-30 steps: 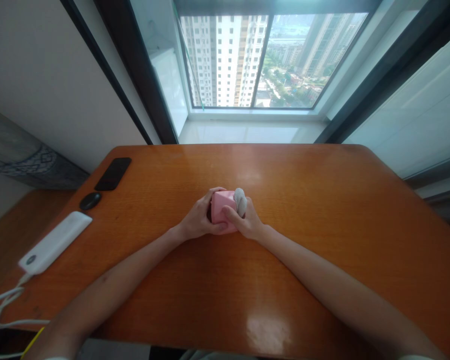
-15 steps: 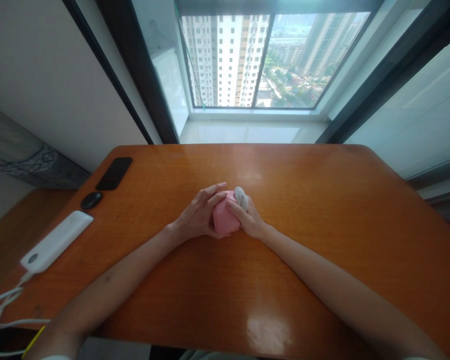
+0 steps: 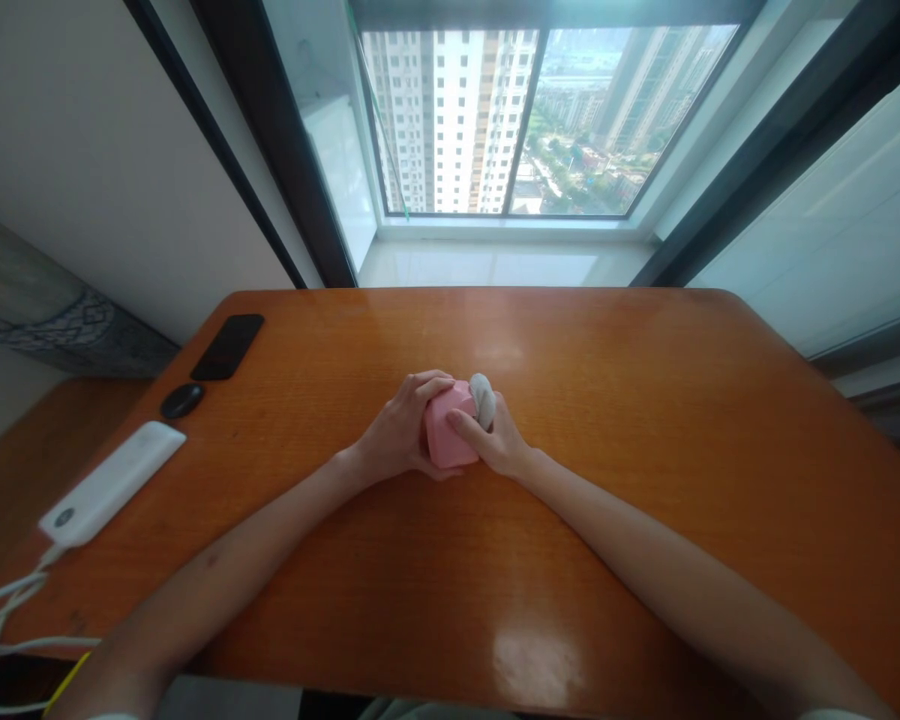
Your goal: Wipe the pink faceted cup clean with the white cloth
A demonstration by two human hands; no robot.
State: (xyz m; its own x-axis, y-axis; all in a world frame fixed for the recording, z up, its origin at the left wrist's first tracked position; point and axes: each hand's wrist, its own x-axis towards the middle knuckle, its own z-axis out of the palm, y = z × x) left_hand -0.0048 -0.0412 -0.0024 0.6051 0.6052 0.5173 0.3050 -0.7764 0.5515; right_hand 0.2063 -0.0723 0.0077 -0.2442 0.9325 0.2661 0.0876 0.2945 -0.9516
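Between my hands, over the middle of the table, is a small pink block-like object [image 3: 447, 440] with flat faces. My left hand [image 3: 405, 428] wraps round its left side, fingers over the top and thumb underneath. My right hand [image 3: 504, 440] grips its right side, the thumb pressed on the front face. A whitish rounded piece [image 3: 483, 400], perhaps twisted cloth or cord, sticks out at the upper right, against the right-hand fingers. Whether it is joined to the pink object I cannot tell. The right fingertips are hidden behind.
On the left of the wooden table [image 3: 615, 380] lie a black phone [image 3: 228, 347], a black mouse-like oval [image 3: 182, 401] and a white power strip or adapter [image 3: 112, 483] with white cables [image 3: 15, 600]. A window [image 3: 525, 130] stands beyond the far edge.
My left fingers have drawn in closer over the top of the pink object. The right thumb has shifted slightly left on its front face. Everything else stays put.
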